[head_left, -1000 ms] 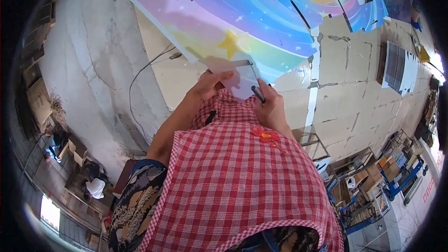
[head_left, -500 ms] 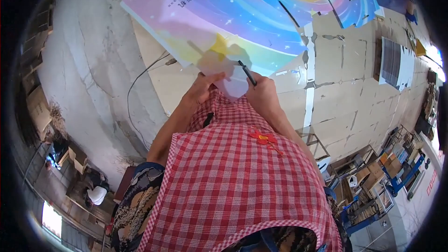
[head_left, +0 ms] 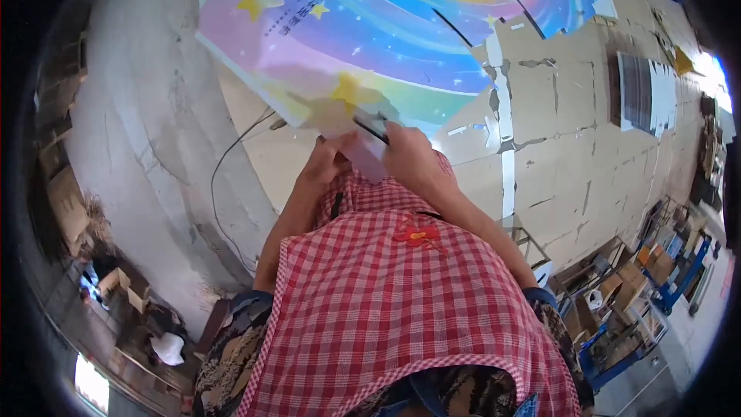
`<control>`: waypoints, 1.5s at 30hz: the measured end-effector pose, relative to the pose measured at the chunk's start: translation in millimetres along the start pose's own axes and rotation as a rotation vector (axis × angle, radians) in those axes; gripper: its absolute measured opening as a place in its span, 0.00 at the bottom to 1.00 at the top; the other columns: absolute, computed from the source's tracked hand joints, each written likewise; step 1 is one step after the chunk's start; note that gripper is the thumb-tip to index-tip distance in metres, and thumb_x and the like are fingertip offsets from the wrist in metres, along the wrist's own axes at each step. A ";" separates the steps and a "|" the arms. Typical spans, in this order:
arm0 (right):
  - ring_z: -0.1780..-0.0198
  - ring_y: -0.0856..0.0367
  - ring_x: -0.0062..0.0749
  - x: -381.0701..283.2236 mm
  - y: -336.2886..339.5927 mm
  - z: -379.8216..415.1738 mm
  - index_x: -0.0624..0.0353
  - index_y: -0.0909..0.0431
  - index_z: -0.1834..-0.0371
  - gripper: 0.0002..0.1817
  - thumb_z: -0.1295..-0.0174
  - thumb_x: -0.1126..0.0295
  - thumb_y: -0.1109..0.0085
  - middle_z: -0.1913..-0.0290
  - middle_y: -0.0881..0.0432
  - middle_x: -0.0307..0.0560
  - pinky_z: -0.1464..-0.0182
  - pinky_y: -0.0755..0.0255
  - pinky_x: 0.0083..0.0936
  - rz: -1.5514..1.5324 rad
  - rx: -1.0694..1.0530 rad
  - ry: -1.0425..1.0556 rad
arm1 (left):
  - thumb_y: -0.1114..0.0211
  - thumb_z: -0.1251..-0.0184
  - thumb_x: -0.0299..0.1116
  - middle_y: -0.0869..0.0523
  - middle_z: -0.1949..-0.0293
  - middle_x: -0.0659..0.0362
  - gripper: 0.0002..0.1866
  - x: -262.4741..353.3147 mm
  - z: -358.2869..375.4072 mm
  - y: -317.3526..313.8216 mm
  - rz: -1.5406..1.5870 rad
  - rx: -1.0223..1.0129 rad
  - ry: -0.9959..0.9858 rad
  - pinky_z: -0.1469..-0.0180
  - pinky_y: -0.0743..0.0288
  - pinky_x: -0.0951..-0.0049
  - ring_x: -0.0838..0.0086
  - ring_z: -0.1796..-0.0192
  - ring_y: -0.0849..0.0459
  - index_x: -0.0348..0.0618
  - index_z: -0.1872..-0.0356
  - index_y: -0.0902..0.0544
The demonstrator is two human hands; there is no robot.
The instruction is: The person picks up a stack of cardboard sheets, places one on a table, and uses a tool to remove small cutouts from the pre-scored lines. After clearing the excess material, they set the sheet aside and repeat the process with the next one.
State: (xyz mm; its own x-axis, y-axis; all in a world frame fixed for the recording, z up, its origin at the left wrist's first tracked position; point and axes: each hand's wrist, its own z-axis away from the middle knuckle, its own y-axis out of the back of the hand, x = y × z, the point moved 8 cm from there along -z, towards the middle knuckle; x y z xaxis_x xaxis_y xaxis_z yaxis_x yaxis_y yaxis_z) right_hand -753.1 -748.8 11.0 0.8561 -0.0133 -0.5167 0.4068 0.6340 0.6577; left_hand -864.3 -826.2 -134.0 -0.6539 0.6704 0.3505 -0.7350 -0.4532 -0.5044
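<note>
My right hand (head_left: 413, 158) is closed around a slim, dark pen-like tool (head_left: 372, 130), which points up and left over a pale sheet. Fingers curled, my left hand (head_left: 328, 161) grips the left side of that pale sheet (head_left: 369, 161) close to my apron. The exact kind of tool cannot be made out. Just beyond both hands lies a large printed board (head_left: 370, 38) with rainbow swirls, yellow stars and dark lettering. Shadows of my hands fall on its near corner.
The board rests on a beige, patched tabletop (head_left: 556, 123). A stack of grey-white sheets (head_left: 648, 94) sits to the right. A black cable (head_left: 218, 177) curves along the left. Shelves with cartons (head_left: 625, 278) and a blue trolley (head_left: 683, 274) stand at lower right.
My right hand has shifted slightly left and the tool now lies lower across the pale sheet. The board appears moved a little up and left in view as the camera turned.
</note>
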 end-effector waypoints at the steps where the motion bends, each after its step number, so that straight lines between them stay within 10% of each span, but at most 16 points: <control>1: 0.70 0.26 0.54 -5.2 7.2 16.7 0.60 0.28 0.65 0.11 0.53 0.74 0.54 0.72 0.25 0.62 0.69 0.33 0.43 -0.033 -0.031 -0.009 | 0.39 0.47 0.30 0.24 0.60 0.57 0.18 0.6 -1.2 7.1 -0.023 0.038 -0.037 0.58 0.27 0.66 0.69 0.59 0.24 0.38 0.54 0.30; 3: 0.71 0.26 0.54 -3.0 19.5 47.2 0.59 0.28 0.62 0.13 0.53 0.77 0.54 0.73 0.25 0.60 0.71 0.32 0.37 -0.245 0.047 0.221 | 0.40 0.47 0.31 0.24 0.59 0.57 0.18 0.6 1.5 15.9 -0.034 0.078 -0.073 0.58 0.27 0.65 0.68 0.58 0.24 0.38 0.54 0.30; 11: 0.81 0.27 0.24 32.2 50.9 54.4 0.62 0.29 0.53 0.15 0.45 0.74 0.52 0.84 0.27 0.46 0.77 0.36 0.19 -0.315 0.207 0.083 | 0.43 0.44 0.46 0.26 0.56 0.54 0.25 -1.5 12.8 -3.2 0.544 -0.222 0.076 0.49 0.34 0.62 0.64 0.53 0.27 0.38 0.52 0.31; 14: 0.82 0.32 0.15 50.3 63.3 39.4 0.65 0.29 0.53 0.14 0.43 0.73 0.51 0.86 0.30 0.41 0.78 0.37 0.16 -0.320 0.275 -0.027 | 0.55 0.41 0.54 0.29 0.53 0.56 0.30 -2.8 -33.5 -12.0 -0.494 -0.365 -0.403 0.51 0.32 0.67 0.69 0.52 0.29 0.42 0.45 0.39; 15: 0.82 0.32 0.15 53.2 64.3 36.4 0.65 0.29 0.53 0.14 0.43 0.73 0.51 0.86 0.30 0.41 0.78 0.37 0.16 -0.309 0.281 -0.029 | 0.57 0.40 0.56 0.30 0.53 0.57 0.31 -4.0 -40.4 -23.8 -0.695 -0.382 -0.508 0.51 0.31 0.68 0.70 0.52 0.29 0.43 0.43 0.41; 17: 0.82 0.32 0.16 53.2 67.2 27.1 0.64 0.29 0.53 0.15 0.44 0.74 0.51 0.86 0.29 0.42 0.79 0.37 0.16 -0.263 0.330 0.035 | 0.57 0.39 0.54 0.30 0.53 0.57 0.29 16.6 -48.0 -50.8 0.015 -0.501 -0.700 0.51 0.31 0.69 0.70 0.51 0.29 0.43 0.44 0.40; 35: 0.82 0.32 0.16 63.2 68.7 5.2 0.61 0.29 0.51 0.16 0.44 0.76 0.52 0.86 0.30 0.40 0.81 0.37 0.17 -0.177 0.291 -0.043 | 0.57 0.39 0.52 0.30 0.52 0.57 0.28 -18.6 -90.9 -3.0 0.212 -0.317 -0.301 0.50 0.32 0.68 0.70 0.51 0.30 0.43 0.44 0.40; 45: 0.85 0.32 0.21 50.8 62.5 -55.1 0.66 0.26 0.67 0.10 0.44 0.70 0.51 0.87 0.30 0.48 0.80 0.38 0.23 0.120 0.062 -0.045 | 0.57 0.38 0.52 0.30 0.52 0.57 0.28 -26.0 -89.6 -4.1 0.245 -0.311 -0.260 0.50 0.32 0.68 0.70 0.51 0.30 0.44 0.44 0.40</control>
State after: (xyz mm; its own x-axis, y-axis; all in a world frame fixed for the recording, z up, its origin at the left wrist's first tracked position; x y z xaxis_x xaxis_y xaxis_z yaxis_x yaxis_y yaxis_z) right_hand -701.8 -667.2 -4.3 0.9127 0.0239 -0.4078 0.3182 0.5844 0.7464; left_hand -828.2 -789.1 -211.7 -0.8538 0.3782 0.3578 -0.4909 -0.3559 -0.7952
